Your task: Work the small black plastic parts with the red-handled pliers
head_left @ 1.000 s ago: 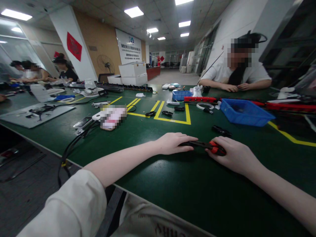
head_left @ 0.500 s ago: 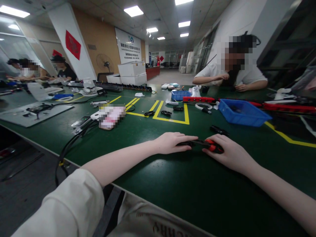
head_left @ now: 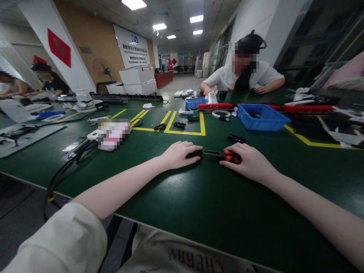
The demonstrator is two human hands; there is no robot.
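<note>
My right hand (head_left: 253, 161) is closed around the red and black handles of a pair of pliers (head_left: 232, 156), whose metal jaws point left. My left hand (head_left: 179, 154) pinches a small black part (head_left: 195, 153) between thumb and fingers. The tips of the jaws meet the right end of this part or lie very close to it; whether they grip it I cannot tell. Just beyond my right hand lies another black piece (head_left: 237, 138) on the green table (head_left: 182, 201).
Several black parts (head_left: 179, 124) lie around the yellow tape markings. A blue bin (head_left: 263, 117) stands at right, near red strips (head_left: 214, 106). At left are a phone (head_left: 113, 134) and black cables (head_left: 61, 170). Across the table sits a person (head_left: 244, 72) in a white top.
The view has swung right and tipped down. My left fingers have curled in, and the pliers' jaws show more plainly between my hands. The person opposite has lowered one hand towards the table.
</note>
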